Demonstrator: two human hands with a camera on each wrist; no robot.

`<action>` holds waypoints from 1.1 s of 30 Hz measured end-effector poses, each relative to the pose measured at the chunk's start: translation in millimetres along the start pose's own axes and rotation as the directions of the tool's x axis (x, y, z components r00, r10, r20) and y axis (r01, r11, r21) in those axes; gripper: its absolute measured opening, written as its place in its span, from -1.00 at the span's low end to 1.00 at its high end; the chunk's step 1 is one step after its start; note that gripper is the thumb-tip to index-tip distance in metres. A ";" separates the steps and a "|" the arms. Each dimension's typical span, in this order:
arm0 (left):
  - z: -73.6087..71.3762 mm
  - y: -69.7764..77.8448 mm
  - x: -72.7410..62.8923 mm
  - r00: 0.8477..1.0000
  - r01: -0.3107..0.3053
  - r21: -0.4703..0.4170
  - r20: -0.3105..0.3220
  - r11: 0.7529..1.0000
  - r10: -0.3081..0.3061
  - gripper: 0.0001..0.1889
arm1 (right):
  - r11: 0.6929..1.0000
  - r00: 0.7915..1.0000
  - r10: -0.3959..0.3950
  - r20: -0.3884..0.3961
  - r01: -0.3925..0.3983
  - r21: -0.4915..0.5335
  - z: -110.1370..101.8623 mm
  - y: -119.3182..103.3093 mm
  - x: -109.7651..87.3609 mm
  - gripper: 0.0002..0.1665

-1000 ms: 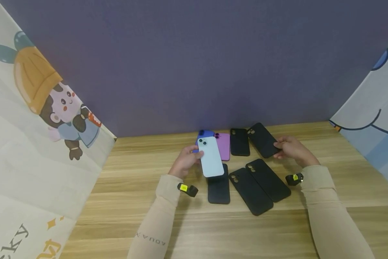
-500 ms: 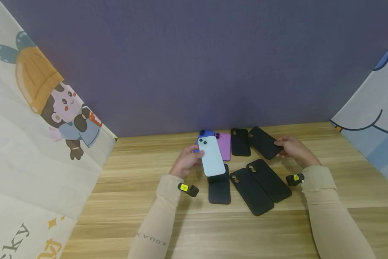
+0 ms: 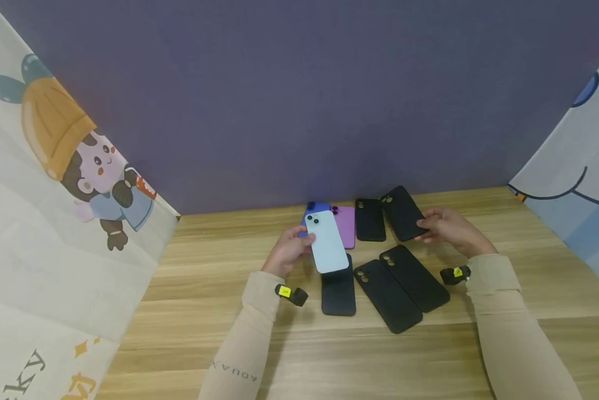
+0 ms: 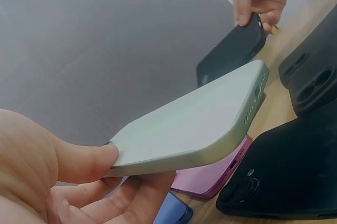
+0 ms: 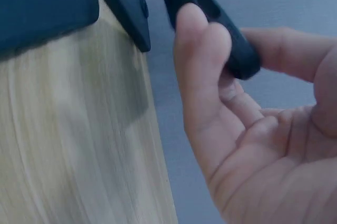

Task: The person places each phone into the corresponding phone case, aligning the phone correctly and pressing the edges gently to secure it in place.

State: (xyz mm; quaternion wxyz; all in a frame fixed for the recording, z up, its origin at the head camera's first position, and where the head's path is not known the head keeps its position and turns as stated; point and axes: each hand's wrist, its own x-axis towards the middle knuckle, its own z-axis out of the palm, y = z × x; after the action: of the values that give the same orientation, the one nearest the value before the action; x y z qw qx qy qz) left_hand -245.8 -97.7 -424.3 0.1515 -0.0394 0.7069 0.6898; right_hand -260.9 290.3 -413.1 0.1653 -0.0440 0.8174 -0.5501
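My left hand (image 3: 286,250) holds a pale mint phone (image 3: 327,241), thumb on its back and fingers beneath, tilted above the table. In the left wrist view the phone's bottom edge (image 4: 256,92) with its charging port points away from the hand. My right hand (image 3: 447,228) pinches a black phone case (image 3: 403,214) by its lower end, camera cutouts toward the wall. The right wrist view shows the case (image 5: 231,37) between thumb and fingers. Partly under the mint phone are a blue phone (image 3: 309,209), a pink phone (image 3: 347,228) and a black phone (image 3: 338,294).
Another black case (image 3: 370,220) lies by the wall, right of the pink phone. Two black cases, left one (image 3: 388,297) and right one (image 3: 414,278), lie side by side nearer me. A dark partition (image 3: 299,105) borders the wooden table (image 3: 204,311) at the back.
My right hand has tipped the black case lower and then back up, shifting it slightly left toward the wall. The left hand and the mint phone stay almost in place.
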 end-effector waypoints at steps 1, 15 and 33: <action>0.2 0.0 -0.3 1.000 -0.001 -0.001 -0.001 1.000 0.001 -0.66 | 1.000 1.000 -0.007 0.006 0.007 0.010 0.5 -0.8 0.0 -0.22; 4.9 -0.8 -2.3 1.000 -0.030 0.001 0.003 1.000 0.030 -0.61 | 0.993 0.996 -0.035 0.083 0.026 0.114 8.7 -15.0 -0.7 -0.67; 8.5 1.5 -4.9 0.999 -0.038 -0.004 0.030 0.999 0.039 -0.62 | 0.993 0.992 -0.077 0.098 0.067 0.098 16.0 -21.5 -2.9 -0.79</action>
State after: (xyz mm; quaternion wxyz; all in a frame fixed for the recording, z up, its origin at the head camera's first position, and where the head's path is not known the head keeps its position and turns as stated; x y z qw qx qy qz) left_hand -240.2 -90.0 -421.5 0.1488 -0.0156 0.7041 0.6942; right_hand -255.4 268.5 -398.3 0.1884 -0.0935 0.7787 -0.5911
